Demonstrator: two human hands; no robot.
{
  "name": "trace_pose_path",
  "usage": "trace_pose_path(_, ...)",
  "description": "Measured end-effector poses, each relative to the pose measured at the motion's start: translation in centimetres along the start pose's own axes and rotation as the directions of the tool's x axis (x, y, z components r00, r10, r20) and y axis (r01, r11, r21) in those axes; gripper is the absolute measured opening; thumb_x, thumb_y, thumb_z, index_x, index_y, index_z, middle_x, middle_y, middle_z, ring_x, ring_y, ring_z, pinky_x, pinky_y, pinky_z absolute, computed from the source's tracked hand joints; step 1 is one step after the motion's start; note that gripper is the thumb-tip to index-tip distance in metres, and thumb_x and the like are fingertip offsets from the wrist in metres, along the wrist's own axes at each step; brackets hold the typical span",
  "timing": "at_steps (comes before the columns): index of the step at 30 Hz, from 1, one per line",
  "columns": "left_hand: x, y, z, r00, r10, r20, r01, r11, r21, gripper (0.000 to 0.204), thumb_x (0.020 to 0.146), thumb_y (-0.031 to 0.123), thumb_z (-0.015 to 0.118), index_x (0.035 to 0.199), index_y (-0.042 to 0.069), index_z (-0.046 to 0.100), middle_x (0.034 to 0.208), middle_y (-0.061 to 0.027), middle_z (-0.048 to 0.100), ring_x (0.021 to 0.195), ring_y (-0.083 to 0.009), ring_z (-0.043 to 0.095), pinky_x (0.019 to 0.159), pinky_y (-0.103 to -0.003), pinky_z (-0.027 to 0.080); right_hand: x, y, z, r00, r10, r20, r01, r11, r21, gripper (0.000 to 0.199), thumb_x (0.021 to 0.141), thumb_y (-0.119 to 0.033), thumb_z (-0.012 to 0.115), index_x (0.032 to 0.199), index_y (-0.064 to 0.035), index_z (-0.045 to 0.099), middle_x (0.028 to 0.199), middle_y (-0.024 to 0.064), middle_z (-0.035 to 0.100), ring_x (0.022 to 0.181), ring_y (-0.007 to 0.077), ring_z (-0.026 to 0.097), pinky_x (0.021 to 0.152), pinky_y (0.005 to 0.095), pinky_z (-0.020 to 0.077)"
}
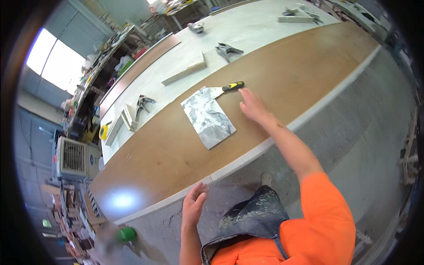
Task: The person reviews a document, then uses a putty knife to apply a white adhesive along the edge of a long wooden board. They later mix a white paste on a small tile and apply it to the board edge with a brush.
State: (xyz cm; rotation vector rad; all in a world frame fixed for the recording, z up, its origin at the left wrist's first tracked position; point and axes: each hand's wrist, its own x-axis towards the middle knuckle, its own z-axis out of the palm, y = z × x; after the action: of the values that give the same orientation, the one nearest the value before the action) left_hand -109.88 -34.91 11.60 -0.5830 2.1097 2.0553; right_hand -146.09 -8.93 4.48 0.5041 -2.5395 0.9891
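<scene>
A putty knife (232,86) with a black-and-yellow handle lies on the brown wooden panel (296,70). Its blade rests at the top edge of a flat rectangular board (211,119) smeared with white and grey paste. My right hand (253,105) is over the panel, index finger and thumb apart, the index fingertip right by the end of the knife's handle; I see no grip around it. Loosely bent and holding nothing, my left hand (194,206) hangs at the panel's near edge.
Beyond the panel, a white work surface (176,90) carries spring clamps (228,51), wood strips (184,73), a yellow tape measure (104,131) and a small power tool (196,28). A boxy fan unit (74,157) stands at left. Near the lower left is a green object (128,234).
</scene>
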Motion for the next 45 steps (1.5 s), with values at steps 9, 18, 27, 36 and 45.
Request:
trace_pose_path(9, 7.3, 2.0, 3.7, 0.998, -0.025, -0.060, 0.019, 0.996, -0.087, 0.060, 0.100, 0.015, 0.063, 0.152, -0.006, 0.040, 0.151, -0.0223, 0.048, 0.132, -0.0308, 0.054, 0.107, -0.041, 0.047, 11.3, 1.3, 3.6, 0.910, 0.038, 0.414, 0.138, 0.911, -0.388, 0.031, 0.087, -0.018, 0.066, 0.115, -0.0076, 0.064, 0.124, 0.0178, 0.061, 0.111, 0.0361, 0.061, 0.101, 0.0544, 0.0479)
trace_pose_path(18, 17.8, 1.4, 4.5, 0.990, 0.003, -0.140, 0.010, 0.996, 0.087, 0.070, 0.091, 0.020, 0.067, 0.149, -0.010, 0.042, 0.147, -0.0272, 0.052, 0.135, -0.0320, 0.052, 0.112, -0.039, 0.042, 0.9, -3.4, -0.4, 0.823, 0.458, 0.336, -0.486, 0.874, 0.001, 0.033, 0.088, -0.027, 0.058, 0.109, -0.0015, 0.057, 0.107, 0.0270, 0.065, 0.099, 0.0451, 0.064, 0.083, 0.0541, 0.0502)
trace_pose_path(27, 20.2, 0.9, 5.0, 0.967, 0.023, -0.254, -0.052, 0.993, -0.107, 0.061, 0.092, 0.015, 0.066, 0.145, -0.008, 0.047, 0.128, -0.0158, 0.061, 0.110, -0.0228, 0.060, 0.100, -0.034, 0.047, -10.3, -8.6, 2.9, 0.849, 0.495, 0.184, -0.522, 0.839, 0.153, 0.029, 0.085, -0.020, 0.055, 0.103, 0.0019, 0.057, 0.104, 0.0213, 0.062, 0.103, 0.0388, 0.060, 0.090, 0.0517, 0.0475)
trace_pose_path(36, 26.2, 3.0, -1.1, 0.924, 0.128, 0.360, 0.264, 0.466, -0.845, 0.066, 0.087, 0.005, 0.057, 0.150, -0.002, 0.040, 0.144, -0.0186, 0.056, 0.130, -0.0355, 0.057, 0.110, -0.050, 0.048, -6.0, -14.5, -2.7, 0.433, 0.609, 0.665, -0.705, -0.231, 0.671, 0.022, 0.080, -0.003, 0.049, 0.101, -0.0044, 0.054, 0.090, 0.0087, 0.058, 0.076, 0.0252, 0.063, 0.066, 0.0403, 0.0576)
trace_pose_path(45, 19.8, 7.8, 2.6, 0.948, 0.269, 0.168, 0.000, 0.530, -0.848, 0.077, 0.075, 0.004, 0.054, 0.151, 0.000, 0.040, 0.143, -0.0181, 0.055, 0.130, -0.0381, 0.056, 0.112, -0.051, 0.047, -10.9, -11.6, -16.7, 0.513, 0.475, 0.715, -0.819, 0.022, 0.573, 0.021, 0.105, -0.024, 0.054, 0.117, -0.0068, 0.056, 0.084, 0.0026, 0.060, 0.061, 0.0100, 0.059, 0.045, 0.0257, 0.0466)
